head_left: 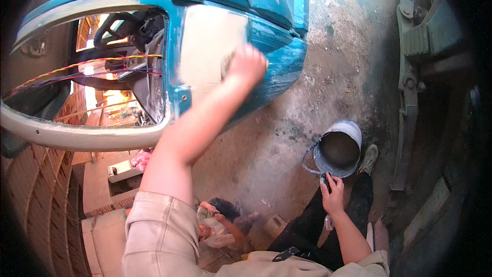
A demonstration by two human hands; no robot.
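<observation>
My left hand (248, 65) reaches out and is closed against the side of a teal vehicle cab (277, 56), beside a cream filler patch (207, 46). A greyish pad-like piece (226, 63) shows at its fingers; its kind is unclear. Wet-looking pale smears cover the teal paint around the hand. Low at my right, my right hand (334, 196) is closed around a dark, slim thing (324, 179) that I cannot make out. Just beyond it, a whitish-blue bucket (353, 132) with dark contents stands by my shoe (369, 158), its handle hanging to the left.
The cab's glassless window opening (92, 141) shows a steering wheel (110, 28) and loose coloured wires (82, 66). Dark metal vehicle parts (408, 87) line the right side. Another person (218, 233) sits low behind my left arm. The concrete floor (343, 46) is stained.
</observation>
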